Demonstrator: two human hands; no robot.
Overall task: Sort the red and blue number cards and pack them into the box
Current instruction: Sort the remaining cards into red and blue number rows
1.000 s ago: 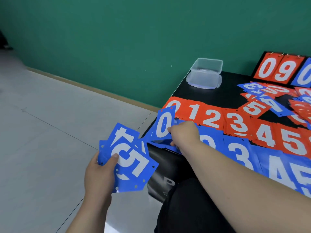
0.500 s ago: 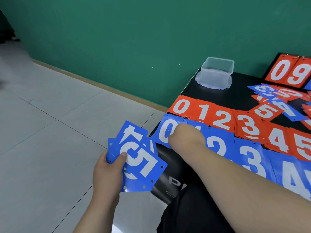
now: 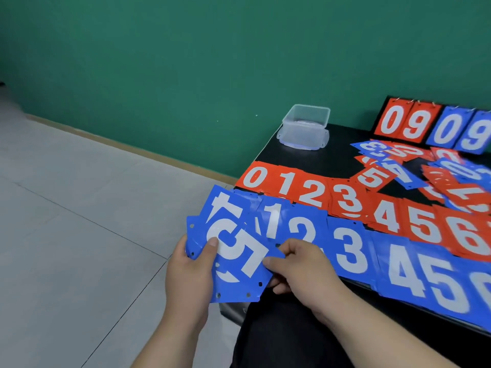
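Red and blue plastic number cards (image 3: pixel 348 205) in two ordered rows on black bench (image 3: pixel 334 152); mixed heap (image 3: pixel 425 173) unsorted behind. Fan of blue cards (image 3: pixel 233 251) gripped in left hand (image 3: pixel 186 277), right hand (image 3: pixel 300 266) pinching its edge. Clear plastic box (image 3: pixel 305 126) at far corner, seemingly nothing packed yet.

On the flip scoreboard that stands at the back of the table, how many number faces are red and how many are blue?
Red faces: 2 (a 0 and a 9)
Blue faces: 2 (a 0 and a 9)
Total: 4
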